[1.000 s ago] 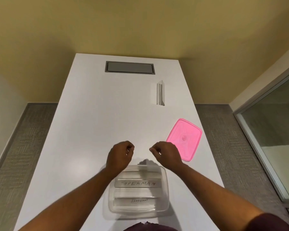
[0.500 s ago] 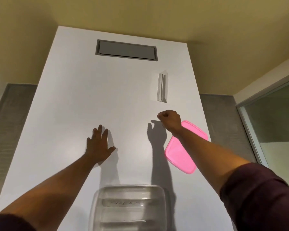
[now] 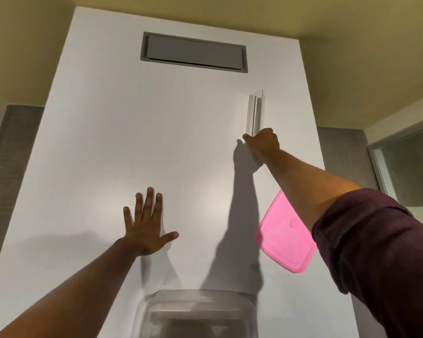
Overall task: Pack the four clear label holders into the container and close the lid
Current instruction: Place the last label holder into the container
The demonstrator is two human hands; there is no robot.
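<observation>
A clear label holder (image 3: 254, 111) stands upright on the far right of the white table (image 3: 108, 142). My right hand (image 3: 264, 143) is stretched out to its near end, fingers curled against it; whether they grip it is hard to tell. My left hand (image 3: 145, 224) lies flat on the table, fingers spread, holding nothing. The clear container (image 3: 198, 313) sits at the near edge, blurred, its contents not readable. The pink lid (image 3: 283, 237) lies right of it, partly under my right forearm.
A grey hatch (image 3: 193, 53) is set into the table's far end. The table's right edge runs close to the label holder and lid. Grey carpet and a glass panel (image 3: 410, 167) lie beyond on the right.
My right hand has moved from above the container out past the lid to the far label holder. My left hand went forward and pressed flat on the table. The view has leaned forward.
</observation>
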